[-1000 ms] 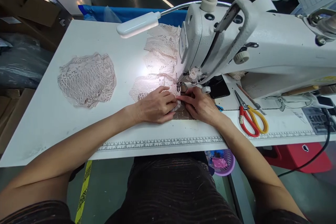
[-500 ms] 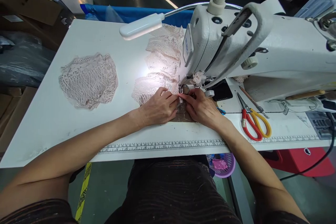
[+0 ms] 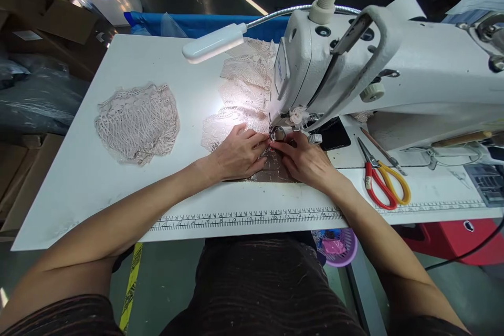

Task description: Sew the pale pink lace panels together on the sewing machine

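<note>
Stretching across the middle of the frame, a white table (image 3: 98, 184) bears everything close to the hands. Next in size, a white sewing machine (image 3: 413, 73) fills the upper right, its needle end near the centre. Pale pink lace (image 3: 246, 97) lies in overlapping folds from the upper centre down to the presser foot, lit brightly along its left side. A separate lace pile (image 3: 137, 123) sits at the left of the frame. Just right of centre, the right hand (image 3: 309, 160) has its index finger and thumb drawn near each other beside the presser foot. The left hand (image 3: 241, 152), at centre, rests over the lace's near edge, fingers bent and close together; whether either hand pinches the cloth, I cannot tell. Red-and-yellow scissors (image 3: 381, 176) lie right of the right hand. A slim white lamp (image 3: 214, 42) hangs at upper centre, and a purple basket (image 3: 352, 253) shows at lower right, below the table edge.
</note>
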{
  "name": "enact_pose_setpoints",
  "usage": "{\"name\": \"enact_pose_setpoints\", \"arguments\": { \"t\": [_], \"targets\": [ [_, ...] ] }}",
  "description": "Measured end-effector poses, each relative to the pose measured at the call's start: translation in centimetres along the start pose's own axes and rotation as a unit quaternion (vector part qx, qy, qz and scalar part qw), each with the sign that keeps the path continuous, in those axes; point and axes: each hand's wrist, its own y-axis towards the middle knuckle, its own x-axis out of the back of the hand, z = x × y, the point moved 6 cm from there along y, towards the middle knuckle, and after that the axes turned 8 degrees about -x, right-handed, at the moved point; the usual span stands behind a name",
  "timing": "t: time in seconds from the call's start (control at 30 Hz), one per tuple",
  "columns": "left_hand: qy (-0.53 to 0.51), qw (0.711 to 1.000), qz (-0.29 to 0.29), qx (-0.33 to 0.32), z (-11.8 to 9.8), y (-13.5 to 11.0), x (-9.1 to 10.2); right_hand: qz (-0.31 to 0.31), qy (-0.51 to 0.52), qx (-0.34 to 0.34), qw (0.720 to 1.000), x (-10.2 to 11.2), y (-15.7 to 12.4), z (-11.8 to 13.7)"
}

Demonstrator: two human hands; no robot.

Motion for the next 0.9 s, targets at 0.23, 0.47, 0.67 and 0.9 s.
{"name": "enact_pose_setpoints", "arguments": {
  "t": [0.23,0.47,0.67,0.9],
  "targets": [
    [-0.024,0.999,0.003,0.023,0.6,0.0,-0.3,-0.01,-0.052,-0.029,0.998,0.0,0.4,0.8],
    [-0.032,0.999,0.002,0.041,1.0,0.0,-0.5,-0.027,0.023,-0.039,0.999,-0.2,-0.2,-0.7],
    [-0.03,0.998,0.024,0.051,1.3,0.0,-0.8,-0.027,0.183,-0.007,0.983,1.2,0.4,-3.9],
    [-0.041,0.997,0.033,0.057,1.3,0.0,-0.8,-0.046,0.256,-0.096,0.961,0.4,1.5,-5.2]
  ]
}}
